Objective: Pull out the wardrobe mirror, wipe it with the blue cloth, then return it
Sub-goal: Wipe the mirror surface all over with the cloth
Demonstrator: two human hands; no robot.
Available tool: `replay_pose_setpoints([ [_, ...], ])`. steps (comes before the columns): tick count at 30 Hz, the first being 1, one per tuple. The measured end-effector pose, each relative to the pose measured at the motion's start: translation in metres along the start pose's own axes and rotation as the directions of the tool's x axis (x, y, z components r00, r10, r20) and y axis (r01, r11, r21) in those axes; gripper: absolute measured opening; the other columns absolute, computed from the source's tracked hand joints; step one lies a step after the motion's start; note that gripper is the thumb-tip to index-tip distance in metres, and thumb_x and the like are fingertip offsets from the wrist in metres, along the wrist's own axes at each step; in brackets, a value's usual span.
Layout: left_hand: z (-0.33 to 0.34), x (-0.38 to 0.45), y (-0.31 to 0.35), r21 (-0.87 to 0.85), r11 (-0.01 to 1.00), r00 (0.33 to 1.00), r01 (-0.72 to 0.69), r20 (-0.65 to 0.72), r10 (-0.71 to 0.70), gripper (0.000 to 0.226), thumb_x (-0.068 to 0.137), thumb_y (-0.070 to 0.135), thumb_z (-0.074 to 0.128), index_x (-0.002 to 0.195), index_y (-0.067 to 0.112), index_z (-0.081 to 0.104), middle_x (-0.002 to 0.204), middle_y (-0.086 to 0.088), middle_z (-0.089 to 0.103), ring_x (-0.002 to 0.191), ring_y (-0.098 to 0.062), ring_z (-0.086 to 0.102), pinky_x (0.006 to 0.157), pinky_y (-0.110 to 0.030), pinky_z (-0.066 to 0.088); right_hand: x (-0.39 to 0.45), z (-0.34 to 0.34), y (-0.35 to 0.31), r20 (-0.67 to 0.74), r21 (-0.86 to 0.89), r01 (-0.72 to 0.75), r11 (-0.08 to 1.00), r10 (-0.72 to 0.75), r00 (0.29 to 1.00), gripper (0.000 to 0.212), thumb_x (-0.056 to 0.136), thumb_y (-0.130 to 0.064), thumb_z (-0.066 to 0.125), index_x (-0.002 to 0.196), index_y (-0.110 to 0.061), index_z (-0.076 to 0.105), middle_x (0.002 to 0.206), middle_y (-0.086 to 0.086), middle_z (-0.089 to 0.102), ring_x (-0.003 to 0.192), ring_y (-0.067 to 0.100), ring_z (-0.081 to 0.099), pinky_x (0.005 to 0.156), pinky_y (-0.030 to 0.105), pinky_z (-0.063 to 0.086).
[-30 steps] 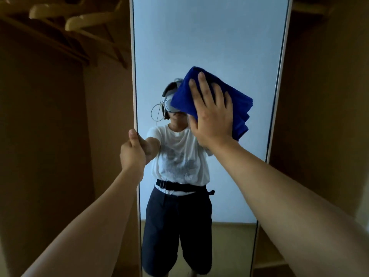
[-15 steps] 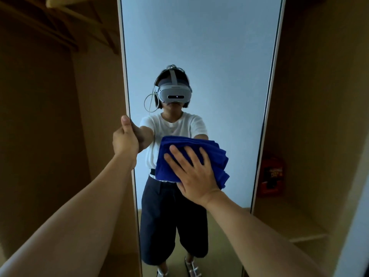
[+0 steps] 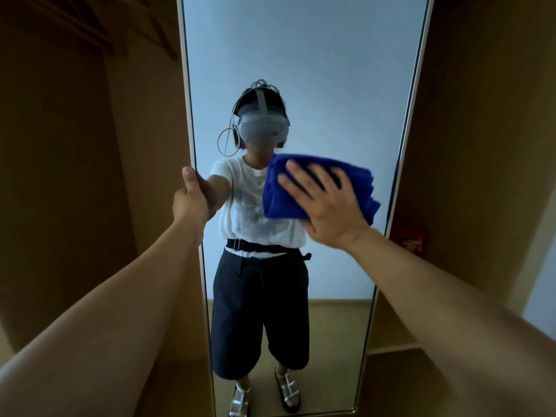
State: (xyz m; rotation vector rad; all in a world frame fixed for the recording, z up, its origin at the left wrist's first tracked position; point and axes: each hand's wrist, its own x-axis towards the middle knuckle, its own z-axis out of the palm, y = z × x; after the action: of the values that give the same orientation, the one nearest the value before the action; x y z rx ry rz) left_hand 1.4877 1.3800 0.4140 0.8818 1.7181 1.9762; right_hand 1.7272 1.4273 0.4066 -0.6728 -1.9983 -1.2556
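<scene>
A tall mirror [image 3: 301, 55] in a pale frame stands pulled out in front of me, filling the middle of the head view. My left hand [image 3: 191, 198] grips its left edge at mid height, thumb up along the frame. My right hand [image 3: 326, 204] lies flat with fingers spread on a folded blue cloth [image 3: 279, 191], pressing it against the glass right of centre. The cloth's right part shows past my fingers near the mirror's right edge. The glass reflects a person with a headset, white shirt and dark shorts.
Brown wardrobe walls [image 3: 75, 176] close in on both sides of the mirror. Wooden hangers [image 3: 99, 28] hang in the dark top left. A red packet [image 3: 410, 237] stands on a shelf [image 3: 400, 346] right of the mirror's frame.
My right hand swept the cloth from high on the glass down to waist level, then back up and to the right. My left hand has kept its grip on the mirror's left edge.
</scene>
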Motion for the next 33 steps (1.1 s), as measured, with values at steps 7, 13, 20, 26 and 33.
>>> replay_pose_setpoints([
  [7,-0.012,-0.011,-0.030,0.052,0.994,0.994,0.091,0.058,-0.094,0.070,0.083,0.077,0.015,0.081,0.014,0.046,0.067,0.001,0.048,0.060,-0.011,0.045,0.053,-0.027,0.032,0.060,-0.016,0.036,-0.124,0.075,-0.563,0.823,0.568,0.814,0.074,0.083,-0.041,0.048,0.149,-0.019,0.024,0.156,0.006,0.024,0.131,0.033,0.036,0.100,0.050,0.032],
  [13,-0.008,-0.015,-0.056,-0.021,0.988,0.985,0.154,0.079,-0.152,0.094,0.074,0.085,0.011,0.098,0.009,0.060,0.082,-0.005,0.064,0.075,-0.017,0.060,0.062,-0.026,0.041,0.059,-0.011,0.026,-0.164,0.066,-0.588,0.806,0.590,0.790,0.069,0.086,-0.039,0.046,0.149,-0.019,0.026,0.155,0.007,0.027,0.131,0.032,0.038,0.103,0.047,0.032],
  [20,-0.009,-0.015,-0.062,-0.060,0.992,0.990,0.107,0.098,-0.101,0.090,0.071,0.087,0.014,0.081,0.012,0.063,0.078,-0.005,0.064,0.081,-0.020,0.063,0.084,-0.036,0.051,0.008,0.011,-0.026,-0.093,0.044,-0.327,0.944,0.330,0.939,0.072,0.081,-0.033,0.056,0.147,-0.017,0.031,0.153,0.010,0.030,0.127,0.035,0.042,0.101,0.053,0.033],
  [26,-0.013,-0.023,-0.071,-0.040,0.993,0.990,0.107,0.094,-0.103,0.073,0.071,0.086,0.017,0.074,0.022,0.051,0.073,-0.001,0.062,0.072,-0.015,0.061,0.069,-0.031,0.047,-0.054,0.034,-0.075,-0.034,0.055,-0.145,0.988,0.147,0.989,0.078,0.078,-0.032,0.058,0.147,-0.021,0.026,0.153,0.007,0.031,0.127,0.036,0.036,0.103,0.057,0.028],
  [33,-0.013,-0.031,-0.116,-0.032,0.987,0.986,0.157,0.064,-0.154,0.081,0.082,0.077,0.020,0.123,0.014,0.052,0.088,0.002,0.057,0.080,-0.014,0.055,0.077,-0.033,0.038,-0.121,0.057,-0.122,0.023,0.072,-0.039,0.997,0.037,0.999,0.073,0.076,-0.031,0.058,0.144,-0.024,0.032,0.150,0.001,0.036,0.123,0.033,0.039,0.101,0.057,0.029],
])
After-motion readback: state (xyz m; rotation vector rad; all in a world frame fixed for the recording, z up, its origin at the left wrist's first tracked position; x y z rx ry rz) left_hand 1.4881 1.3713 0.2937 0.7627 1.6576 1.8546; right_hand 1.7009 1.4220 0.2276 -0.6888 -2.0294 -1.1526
